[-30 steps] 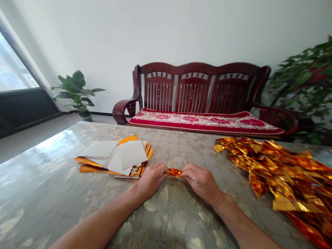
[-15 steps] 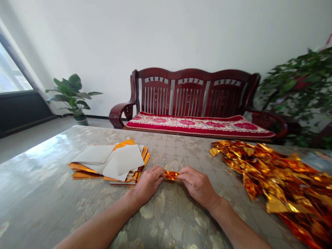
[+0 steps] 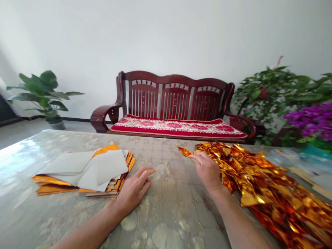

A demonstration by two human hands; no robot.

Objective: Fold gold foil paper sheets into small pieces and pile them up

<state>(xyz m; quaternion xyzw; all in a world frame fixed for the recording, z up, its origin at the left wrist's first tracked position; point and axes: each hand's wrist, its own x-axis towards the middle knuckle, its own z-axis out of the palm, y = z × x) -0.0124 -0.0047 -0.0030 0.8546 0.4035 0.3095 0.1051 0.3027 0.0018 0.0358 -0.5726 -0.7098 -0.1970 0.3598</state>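
My right hand [image 3: 207,169] pinches a small folded gold foil piece [image 3: 184,151] at the near edge of a big heap of folded gold foil pieces [image 3: 261,183] on the right of the table. My left hand [image 3: 135,188] lies flat on the table with fingers stretched out, holding nothing, just right of a stack of flat gold sheets [image 3: 85,171] lying white side up.
The table [image 3: 166,214] has a glossy marbled top. Behind it stand a dark red wooden bench [image 3: 171,103] with a red cushion, a potted plant [image 3: 43,93] at left, and green plants with purple flowers [image 3: 308,119] at right.
My right hand has carried the folded foil piece away from the middle to the heap on the right. My left hand let go of it and now lies flat. The view turned right.
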